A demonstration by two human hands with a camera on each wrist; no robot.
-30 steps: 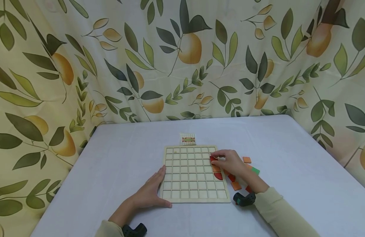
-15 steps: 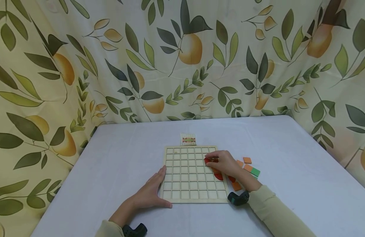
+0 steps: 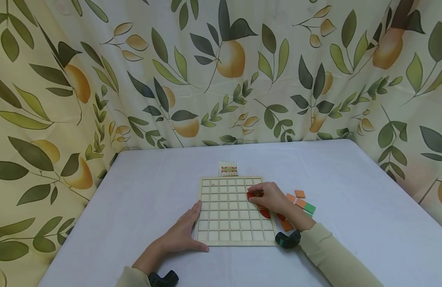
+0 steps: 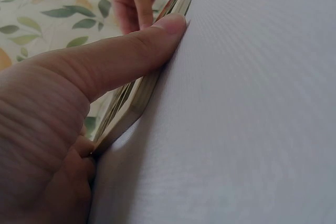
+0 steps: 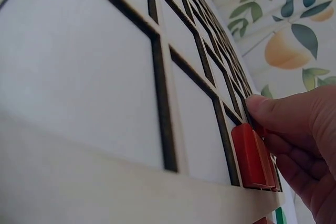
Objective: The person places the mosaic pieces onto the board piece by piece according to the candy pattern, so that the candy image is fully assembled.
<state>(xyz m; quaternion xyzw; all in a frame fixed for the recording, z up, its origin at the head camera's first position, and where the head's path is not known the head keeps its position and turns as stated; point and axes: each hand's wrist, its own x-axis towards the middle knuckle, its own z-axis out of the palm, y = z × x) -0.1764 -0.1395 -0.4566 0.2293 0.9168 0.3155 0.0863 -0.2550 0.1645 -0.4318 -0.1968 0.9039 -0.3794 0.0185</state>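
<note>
A wooden grid board (image 3: 239,242) lies flat on the table, its many square cells framed by raised ribs. My left hand (image 3: 178,235) rests at its near left corner, fingers straight along the left side and thumb (image 4: 170,23) against the near edge. Over the right part of the board, my right hand (image 3: 272,197) pinches a small red tile (image 3: 250,195) between thumb and fingers, low at the grid. Nearer me in the right column sit a rounded red tile (image 3: 265,214) and an orange tile (image 3: 263,207), partly covered by that hand.
Loose tiles lie right of the board, among them an orange tile (image 3: 300,193) and a green tile (image 3: 309,207); the right forearm hides some. Behind the board is a small pattern card (image 3: 227,169). A fruit-and-leaf curtain (image 3: 228,99) hangs past the table's far edge.
My right hand has shifted left over the board with the red tile, then stayed nearly still for the last half second. The left hand and board have stayed in place.
</note>
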